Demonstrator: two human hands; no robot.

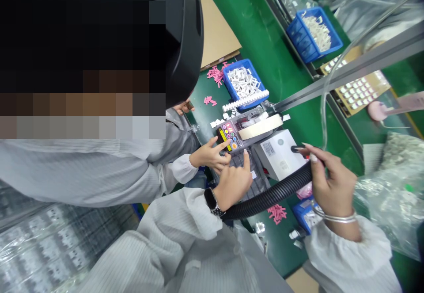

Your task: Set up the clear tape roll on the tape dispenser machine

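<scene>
My left hand point(233, 184), with a dark watch at its wrist, points its index finger near the lower edge of a label dispenser's button panel point(228, 136). Its other fingers are curled, and nothing shows in them. A co-worker's hand point(212, 154) reaches in beside it, a finger at the panel's buttons. On the dispenser sits a roll of cream tape point(261, 127). My right hand point(333, 180) pinches a black pen-like tool point(298, 149) over a white box point(278, 154). A black corrugated hose point(271, 195) runs between my hands; whether the right hand touches it, I cannot tell.
A blue basket of white parts point(245, 83) stands beyond the dispenser, near pink pieces point(216, 75). More pink pieces point(277, 213) lie nearer me. A clear tube point(324, 107) hangs by a metal bar point(364, 61). The co-worker's sleeve point(126, 169) fills the left side.
</scene>
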